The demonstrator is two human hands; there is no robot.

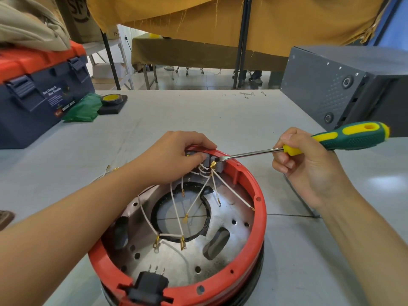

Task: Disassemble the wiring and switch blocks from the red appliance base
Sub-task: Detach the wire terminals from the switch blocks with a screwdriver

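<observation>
- On the grey table (pixel 220 120), close in front of me, stands the round red plastic appliance base (pixel 258 208), open side up, with a shiny metal plate (pixel 231 219) inside it.
- At the far rim of the base sit the small grey switch blocks (pixel 217 164); thin white wires (pixel 227 186) with golden ring ends run from them across the metal plate.
- My left hand (pixel 176 157) holds the far rim of the base: the fingers curl over the red edge and the thumb presses next to the switch blocks.
- My right hand (pixel 300 164) is closed around the long screwdriver with green and yellow handle (pixel 344 138), near the place where handle and steel shaft meet.
- The flat tip of the screwdriver touches the switch blocks, just under the red rim.
- At the near rim of the base a black plug socket (pixel 150 286) with three metal pins is fixed.
- To the far left on the table I see a dark blue toolbox with orange lid (pixel 33 93), beside it a green cloth (pixel 86 109) and a roll of black tape with yellow centre (pixel 111 99).
- To the far right stands a grey metal box (pixel 344 85).
</observation>
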